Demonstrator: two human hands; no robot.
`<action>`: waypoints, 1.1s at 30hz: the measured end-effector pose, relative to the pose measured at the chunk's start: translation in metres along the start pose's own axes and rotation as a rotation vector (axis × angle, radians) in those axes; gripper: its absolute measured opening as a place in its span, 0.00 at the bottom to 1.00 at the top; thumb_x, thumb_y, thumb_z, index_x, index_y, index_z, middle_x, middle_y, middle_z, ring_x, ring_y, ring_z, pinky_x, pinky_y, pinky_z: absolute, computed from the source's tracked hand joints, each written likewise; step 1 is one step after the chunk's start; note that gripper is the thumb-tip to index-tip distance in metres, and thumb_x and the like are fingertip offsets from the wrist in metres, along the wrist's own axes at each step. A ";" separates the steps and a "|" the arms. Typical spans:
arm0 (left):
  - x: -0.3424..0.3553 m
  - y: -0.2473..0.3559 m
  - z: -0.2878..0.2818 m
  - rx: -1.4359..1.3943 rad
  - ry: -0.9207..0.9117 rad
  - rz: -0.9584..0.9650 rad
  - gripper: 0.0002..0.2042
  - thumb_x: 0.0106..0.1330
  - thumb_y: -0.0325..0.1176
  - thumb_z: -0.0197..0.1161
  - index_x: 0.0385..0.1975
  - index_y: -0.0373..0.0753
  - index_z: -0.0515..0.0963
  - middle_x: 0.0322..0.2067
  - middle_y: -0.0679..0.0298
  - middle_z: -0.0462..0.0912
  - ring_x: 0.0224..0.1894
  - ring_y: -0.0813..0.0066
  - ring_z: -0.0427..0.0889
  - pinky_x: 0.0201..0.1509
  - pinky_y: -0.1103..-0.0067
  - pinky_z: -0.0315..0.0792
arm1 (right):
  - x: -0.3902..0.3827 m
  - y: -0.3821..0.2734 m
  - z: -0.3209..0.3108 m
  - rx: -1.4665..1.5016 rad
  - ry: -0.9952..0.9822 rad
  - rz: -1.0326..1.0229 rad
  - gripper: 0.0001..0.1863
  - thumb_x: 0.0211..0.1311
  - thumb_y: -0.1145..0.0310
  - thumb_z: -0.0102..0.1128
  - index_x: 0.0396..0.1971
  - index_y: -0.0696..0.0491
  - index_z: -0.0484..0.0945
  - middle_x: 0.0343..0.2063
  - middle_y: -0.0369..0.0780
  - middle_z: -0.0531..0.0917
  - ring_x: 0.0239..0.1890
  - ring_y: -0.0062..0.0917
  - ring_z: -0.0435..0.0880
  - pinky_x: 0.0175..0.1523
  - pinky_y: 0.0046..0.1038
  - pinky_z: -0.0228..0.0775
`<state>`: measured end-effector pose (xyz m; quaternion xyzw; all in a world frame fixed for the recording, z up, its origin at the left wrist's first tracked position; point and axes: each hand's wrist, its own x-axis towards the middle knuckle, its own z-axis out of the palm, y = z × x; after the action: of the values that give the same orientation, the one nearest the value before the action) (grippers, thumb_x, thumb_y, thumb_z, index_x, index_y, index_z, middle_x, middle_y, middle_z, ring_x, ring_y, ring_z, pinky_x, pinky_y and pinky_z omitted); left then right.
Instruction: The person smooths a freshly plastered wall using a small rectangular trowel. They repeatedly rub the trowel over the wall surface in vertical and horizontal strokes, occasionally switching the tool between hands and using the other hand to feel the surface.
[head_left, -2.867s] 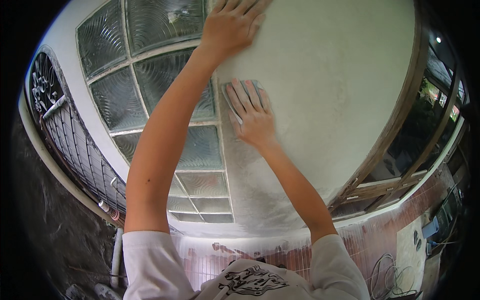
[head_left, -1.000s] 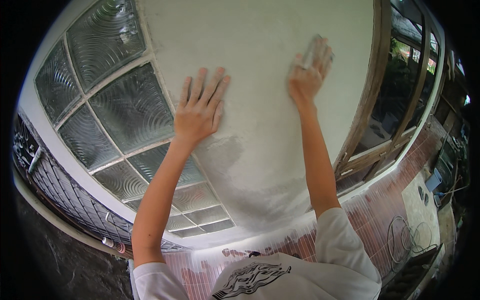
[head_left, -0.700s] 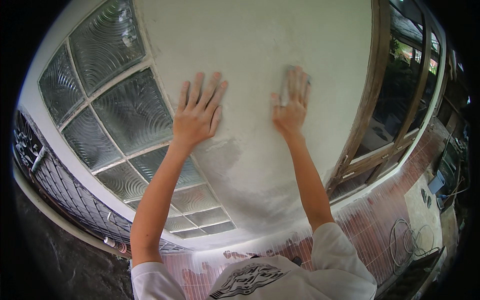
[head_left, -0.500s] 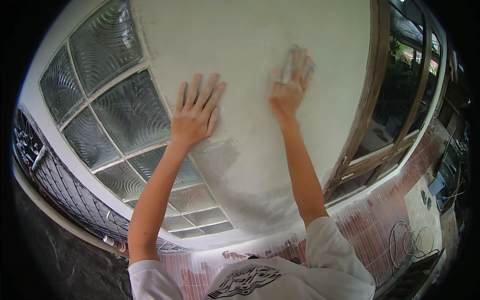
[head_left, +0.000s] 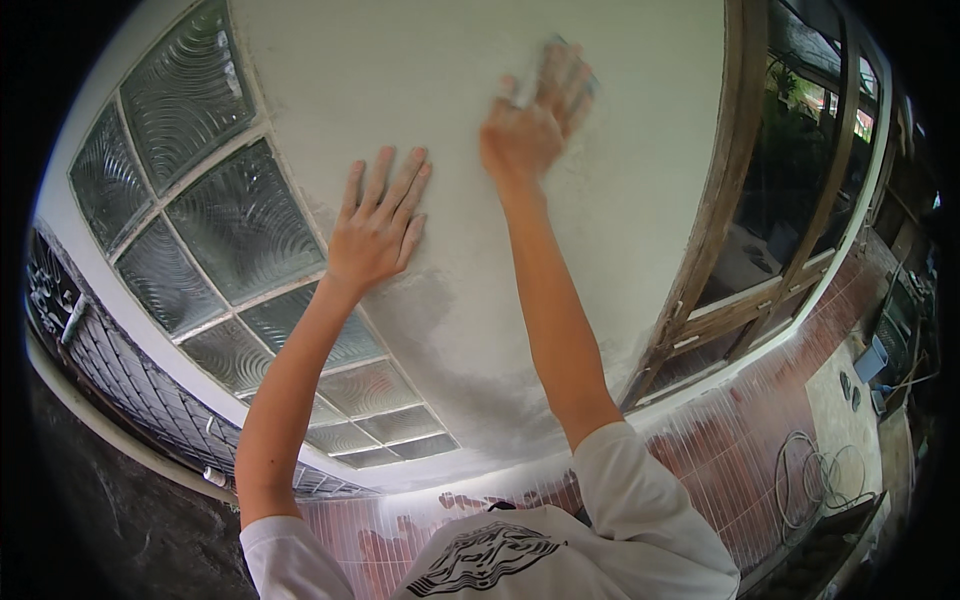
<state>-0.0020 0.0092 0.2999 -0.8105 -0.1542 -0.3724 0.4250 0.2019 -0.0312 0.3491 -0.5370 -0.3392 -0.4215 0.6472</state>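
Observation:
My left hand [head_left: 379, 220] lies flat on the pale plastered wall [head_left: 450, 120], close to the edge of the glass-block panel, with its fingers spread and dusty. Higher up and to the right, my right hand [head_left: 530, 120] presses a thin greyish sheet, seemingly sandpaper [head_left: 590, 86], against the wall under its fingers. Only the rim of that sheet shows around the fingertips, and motion blurs the hand. Below my hands the wall has a darker grey, patchy area [head_left: 430, 310].
Glass blocks [head_left: 240, 220] fill the left side. A wooden-framed glass door [head_left: 700, 240] stands at the right. Below are dusty red floor tiles [head_left: 720, 470], a coiled hose [head_left: 815, 480], a blue container [head_left: 872, 360] and a metal grille [head_left: 110, 350] at far left.
My right hand has slid up and to the left across the wall with the sandpaper. My left hand stays flat near the glass blocks; the whole view has shifted slightly.

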 end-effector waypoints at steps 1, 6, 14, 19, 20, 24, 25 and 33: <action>0.002 0.003 0.000 -0.009 -0.038 0.051 0.29 0.69 0.42 0.51 0.72 0.45 0.62 0.73 0.69 0.58 0.75 0.62 0.54 0.78 0.60 0.45 | 0.006 -0.002 0.001 0.006 -0.032 -0.093 0.33 0.74 0.53 0.42 0.74 0.52 0.55 0.76 0.40 0.51 0.78 0.37 0.44 0.78 0.43 0.32; 0.014 0.004 -0.003 -0.125 -0.175 0.285 0.30 0.68 0.42 0.53 0.72 0.48 0.62 0.74 0.72 0.57 0.75 0.67 0.55 0.79 0.61 0.46 | -0.009 0.024 -0.015 0.005 -0.116 -0.250 0.32 0.74 0.53 0.42 0.73 0.50 0.58 0.74 0.39 0.57 0.77 0.37 0.50 0.78 0.43 0.36; 0.091 -0.027 -0.011 -0.005 0.062 0.295 0.27 0.69 0.42 0.53 0.70 0.65 0.64 0.74 0.74 0.57 0.75 0.69 0.55 0.79 0.61 0.46 | -0.148 0.113 -0.059 0.002 -0.002 0.051 0.32 0.75 0.53 0.41 0.72 0.54 0.59 0.74 0.44 0.57 0.77 0.42 0.49 0.77 0.46 0.37; 0.158 -0.024 -0.014 0.074 0.269 0.246 0.27 0.71 0.44 0.52 0.72 0.56 0.62 0.74 0.69 0.57 0.76 0.68 0.53 0.79 0.63 0.45 | -0.228 0.144 -0.079 -0.043 0.093 0.523 0.36 0.75 0.47 0.40 0.74 0.53 0.53 0.75 0.45 0.54 0.77 0.45 0.45 0.77 0.47 0.37; 0.168 -0.022 -0.014 0.067 0.253 0.250 0.27 0.71 0.43 0.51 0.71 0.53 0.62 0.74 0.66 0.56 0.76 0.62 0.53 0.78 0.60 0.45 | -0.238 0.149 -0.083 -0.033 0.117 0.606 0.36 0.75 0.47 0.40 0.74 0.53 0.53 0.75 0.45 0.53 0.77 0.44 0.45 0.77 0.46 0.37; 0.193 -0.006 -0.012 0.068 0.195 0.246 0.27 0.71 0.42 0.49 0.71 0.50 0.62 0.74 0.60 0.54 0.76 0.52 0.51 0.78 0.52 0.42 | -0.260 0.173 -0.092 0.069 0.232 0.852 0.35 0.75 0.50 0.40 0.74 0.53 0.52 0.76 0.44 0.50 0.77 0.43 0.43 0.78 0.45 0.36; 0.196 -0.003 -0.011 0.074 0.177 0.238 0.27 0.71 0.42 0.49 0.71 0.52 0.62 0.75 0.61 0.53 0.76 0.53 0.50 0.78 0.51 0.41 | -0.262 0.179 -0.094 0.104 0.268 0.888 0.35 0.75 0.51 0.40 0.74 0.53 0.52 0.76 0.44 0.50 0.78 0.43 0.43 0.78 0.44 0.36; 0.195 0.006 0.000 0.010 0.224 0.248 0.28 0.70 0.43 0.50 0.70 0.44 0.64 0.73 0.58 0.57 0.75 0.52 0.53 0.77 0.55 0.45 | -0.222 0.228 -0.107 -0.040 0.237 0.863 0.34 0.75 0.55 0.40 0.74 0.54 0.50 0.75 0.48 0.49 0.78 0.40 0.44 0.78 0.41 0.36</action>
<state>0.1333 -0.0074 0.4397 -0.7746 -0.0068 -0.4043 0.4862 0.3157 -0.0805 0.0376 -0.5899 0.0004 -0.1781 0.7876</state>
